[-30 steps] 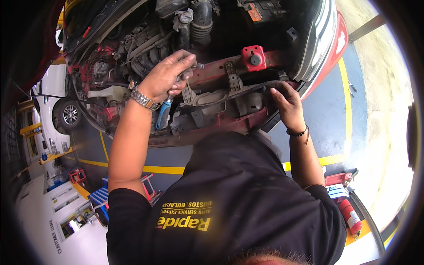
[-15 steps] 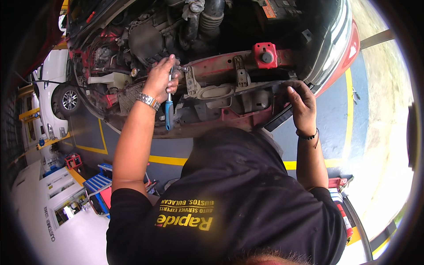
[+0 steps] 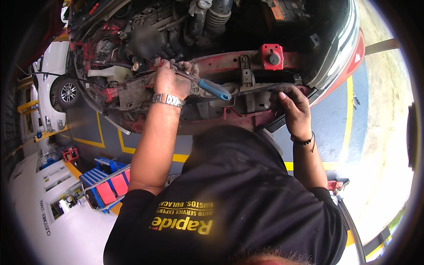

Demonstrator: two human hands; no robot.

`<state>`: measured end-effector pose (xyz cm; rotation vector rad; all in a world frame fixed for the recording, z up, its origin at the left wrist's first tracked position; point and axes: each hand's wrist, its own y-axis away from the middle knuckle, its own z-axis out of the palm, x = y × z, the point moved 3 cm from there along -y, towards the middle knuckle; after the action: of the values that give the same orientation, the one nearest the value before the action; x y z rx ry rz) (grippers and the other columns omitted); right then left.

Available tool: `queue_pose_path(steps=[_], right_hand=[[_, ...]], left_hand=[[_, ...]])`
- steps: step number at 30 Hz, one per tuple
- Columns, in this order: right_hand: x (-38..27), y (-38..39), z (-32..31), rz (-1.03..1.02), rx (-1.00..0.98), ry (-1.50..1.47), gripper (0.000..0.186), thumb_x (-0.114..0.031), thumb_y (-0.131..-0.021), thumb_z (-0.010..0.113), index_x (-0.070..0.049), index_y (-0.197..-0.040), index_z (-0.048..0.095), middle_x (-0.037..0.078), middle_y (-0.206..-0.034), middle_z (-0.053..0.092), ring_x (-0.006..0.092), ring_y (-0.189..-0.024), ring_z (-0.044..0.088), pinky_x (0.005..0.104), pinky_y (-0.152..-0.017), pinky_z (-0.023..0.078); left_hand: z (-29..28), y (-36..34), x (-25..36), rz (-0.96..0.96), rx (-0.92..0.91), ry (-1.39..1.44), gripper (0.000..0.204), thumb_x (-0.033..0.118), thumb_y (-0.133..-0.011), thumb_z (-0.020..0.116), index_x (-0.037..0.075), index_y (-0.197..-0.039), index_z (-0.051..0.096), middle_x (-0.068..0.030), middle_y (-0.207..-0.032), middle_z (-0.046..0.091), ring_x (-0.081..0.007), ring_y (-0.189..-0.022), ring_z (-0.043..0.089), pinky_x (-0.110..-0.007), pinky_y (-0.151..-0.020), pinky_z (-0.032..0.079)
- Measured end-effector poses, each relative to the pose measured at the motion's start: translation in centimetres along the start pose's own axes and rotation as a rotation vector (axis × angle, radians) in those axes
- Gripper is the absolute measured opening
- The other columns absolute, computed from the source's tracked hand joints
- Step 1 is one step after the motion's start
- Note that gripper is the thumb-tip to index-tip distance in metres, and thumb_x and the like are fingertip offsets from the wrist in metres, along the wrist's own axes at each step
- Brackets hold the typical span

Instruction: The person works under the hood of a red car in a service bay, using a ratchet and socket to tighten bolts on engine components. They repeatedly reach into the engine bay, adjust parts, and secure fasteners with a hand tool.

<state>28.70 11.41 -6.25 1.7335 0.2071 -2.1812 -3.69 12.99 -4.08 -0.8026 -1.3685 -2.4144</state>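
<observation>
My left hand (image 3: 173, 81) is closed on a tool with a blue handle (image 3: 214, 89) and a metal shank, over the front crossmember of a red car's open engine bay. The handle points down to the right. My right hand (image 3: 291, 106) rests curled at the black front edge of the engine bay, to the right; whether its fingertips hold anything I cannot make out. A red bracket with a black cap (image 3: 272, 57) sits on the red crossmember above it. A metal bracket (image 3: 246, 70) stands between my hands, and a black corrugated intake hose (image 3: 215, 20) lies farther back.
A battery (image 3: 282, 11) is at the back right, beside the headlight (image 3: 336, 53). A white car (image 3: 51, 88) stands at the left. A blue and red creeper or cart (image 3: 104, 183) is behind me at lower left. Pliers (image 3: 355, 101) lie on the floor at right.
My left hand has swung the blue handle from pointing down to pointing down-right, its wrist turning and moving slightly right. My right hand has shifted slightly, its fingers more curled. The view has shifted a little.
</observation>
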Motion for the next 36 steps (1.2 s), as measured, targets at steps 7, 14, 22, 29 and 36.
queue_pose_path(steps=[7,14,22,29,36], right_hand=[[0.4,-0.2,2.1,0.028,-0.082,-0.067,0.021,-0.017,-0.102,0.055,0.002,-0.108,0.061,0.005,-0.087,0.065,0.0097,-0.074,0.061,0.0242,-0.066,0.049],[0.6,1.1,3.1,0.057,-0.165,-0.055,0.021,-0.021,-0.102,0.059,-0.001,-0.106,0.064,0.002,-0.089,0.067,0.0080,-0.079,0.061,0.0228,-0.067,0.048],[1.0,1.8,2.2,0.160,-0.094,-0.040,0.021,-0.018,-0.102,0.058,0.001,-0.109,0.064,0.002,-0.089,0.066,0.0080,-0.078,0.061,0.0231,-0.068,0.049],[1.1,1.7,2.0,0.076,-0.084,-0.052,0.019,-0.016,-0.101,0.058,0.001,-0.105,0.063,0.002,-0.089,0.065,0.0079,-0.077,0.058,0.0237,-0.070,0.048],[1.7,1.6,2.4,0.104,-0.128,0.041,0.017,-0.015,-0.102,0.055,0.000,-0.102,0.063,0.004,-0.086,0.067,0.0085,-0.073,0.061,0.0229,-0.067,0.048]], left_hand=[[1.5,0.0,-0.6,-0.039,-0.058,0.309,0.035,0.038,-0.109,0.031,0.006,-0.102,0.043,-0.0112,-0.086,0.048,-0.0282,-0.085,0.054,-0.058,-0.096,0.045],[1.4,-1.3,0.5,-0.076,-0.170,0.203,0.041,0.036,-0.109,0.023,0.002,-0.097,0.041,-0.0131,-0.078,0.048,-0.0274,-0.076,0.051,-0.053,-0.086,0.048],[1.1,-0.9,2.5,-0.263,-0.353,-0.412,0.034,0.038,-0.107,0.042,0.008,-0.092,0.042,0.0001,-0.070,0.039,-0.0104,-0.057,0.034,-0.025,-0.054,0.032],[1.4,-0.8,-0.5,-0.129,-0.372,-0.209,0.032,0.040,-0.105,0.047,0.013,-0.089,0.052,0.0027,-0.062,0.037,-0.0087,-0.050,0.031,-0.023,-0.050,0.027],[0.2,-1.4,3.2,-0.366,-0.513,-0.630,0.029,0.041,-0.103,0.051,0.016,-0.088,0.052,0.0079,-0.059,0.033,-0.0036,-0.046,0.024,-0.020,-0.042,0.022]])
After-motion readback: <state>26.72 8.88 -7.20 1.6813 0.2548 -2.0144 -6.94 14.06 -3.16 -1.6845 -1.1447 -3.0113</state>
